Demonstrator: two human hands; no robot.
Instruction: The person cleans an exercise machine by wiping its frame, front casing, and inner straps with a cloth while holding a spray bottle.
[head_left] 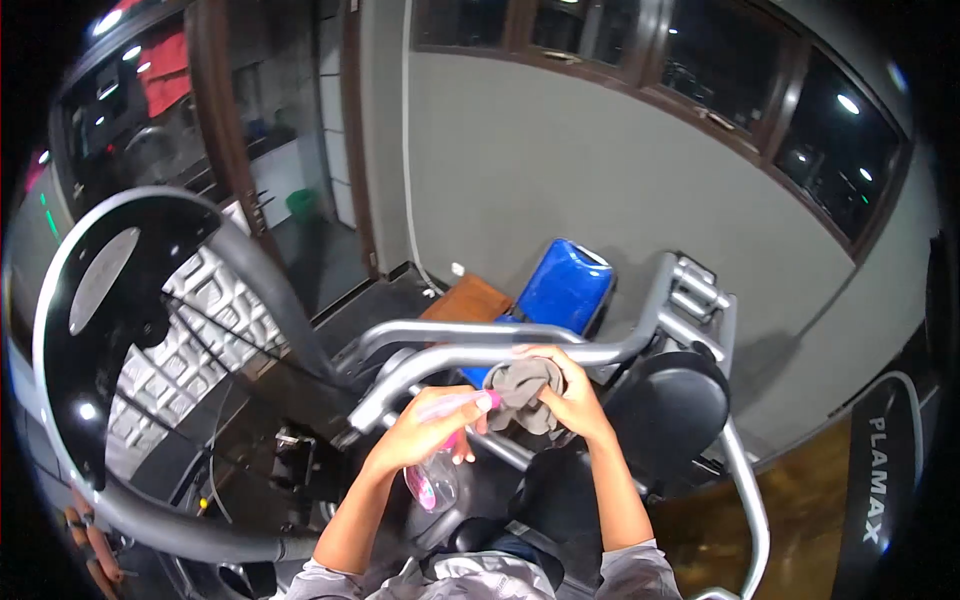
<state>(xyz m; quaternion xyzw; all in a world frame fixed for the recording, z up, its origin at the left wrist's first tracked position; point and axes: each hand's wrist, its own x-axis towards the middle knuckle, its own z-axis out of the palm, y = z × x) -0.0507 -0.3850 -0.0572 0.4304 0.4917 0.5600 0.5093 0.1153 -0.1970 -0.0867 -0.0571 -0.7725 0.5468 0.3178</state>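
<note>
My left hand (430,428) is wrapped round the neck of a clear spray bottle (432,482) with a pink nozzle. The nozzle's tip is beside a crumpled grey-brown cloth (525,392). My right hand (570,398) grips that cloth, with the fingers partly hidden behind it. Both hands are close together over the silver tubes (450,357) of a gym machine, and the cloth lies against the upper tube.
Beyond the tubes stand a blue padded chair (565,288) and a brown wooden box (468,300). Black round pads (670,400) are at the right. A large curved machine frame (250,270) fills the left, near a glass door. A PLAMAX panel (873,480) stands far right.
</note>
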